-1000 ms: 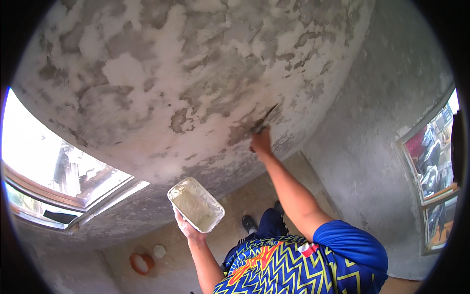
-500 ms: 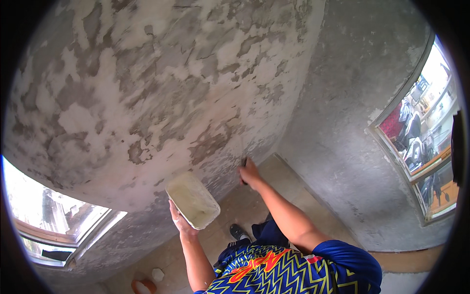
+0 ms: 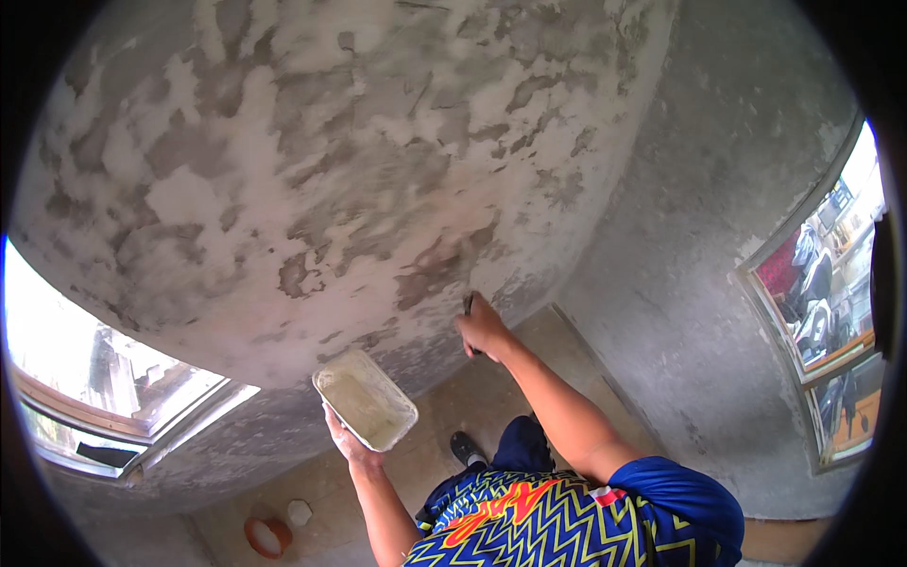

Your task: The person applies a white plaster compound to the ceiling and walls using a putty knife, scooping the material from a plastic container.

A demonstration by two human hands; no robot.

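My left hand (image 3: 346, 440), dusted white, grips a pale rectangular tub (image 3: 367, 402) with off-white paste smeared inside, held out at the lower middle of the head view. Above and right of it, my right hand (image 3: 485, 329) is closed on a dark tool (image 3: 469, 308), probably a putty knife; its blade is hard to make out. That hand is near the lower part of the patchy white and grey plastered wall (image 3: 283, 151); whether the tool touches it I cannot tell.
A plain grey wall (image 3: 680, 236) meets the patchy one at the right, with a framed window (image 3: 822, 293). Another window (image 3: 104, 378) is at the left. Below are the dusty floor (image 3: 453, 406), an orange ring-shaped object (image 3: 255, 539), and my dark shoe (image 3: 461, 446).
Since a second ago my right hand has come down and leftward with the tool, whose blade showed against the wall then. The tub has shifted slightly left, and the view has shifted too.
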